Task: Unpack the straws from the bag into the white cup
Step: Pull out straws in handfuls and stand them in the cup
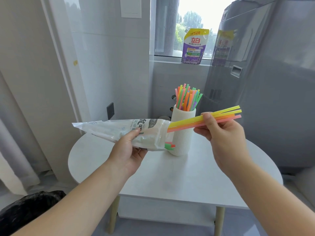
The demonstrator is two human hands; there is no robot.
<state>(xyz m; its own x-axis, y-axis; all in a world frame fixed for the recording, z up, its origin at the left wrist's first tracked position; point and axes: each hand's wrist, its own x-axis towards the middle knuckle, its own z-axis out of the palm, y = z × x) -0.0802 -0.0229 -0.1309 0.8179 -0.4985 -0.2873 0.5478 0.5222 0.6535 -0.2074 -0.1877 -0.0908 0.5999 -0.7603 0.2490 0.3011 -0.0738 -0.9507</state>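
My left hand point(128, 150) grips a clear printed plastic bag point(119, 129) held sideways above the table, its mouth facing right. A few green and orange straw ends point(169, 145) poke out of the bag's lower corner. My right hand point(221, 132) pinches a small bunch of yellow, orange and pink straws point(226, 114), their left ends just at the bag's mouth. Behind them stands the ribbed white cup point(183, 133) on the table, holding several coloured straws point(187, 97) upright.
The white round-cornered table point(179, 176) has pale wooden legs. A grey appliance point(272, 82) stands close on the right. A purple detergent pouch point(195, 46) sits on the window sill. A black bag point(29, 208) lies on the floor at lower left. A wall is on the left.
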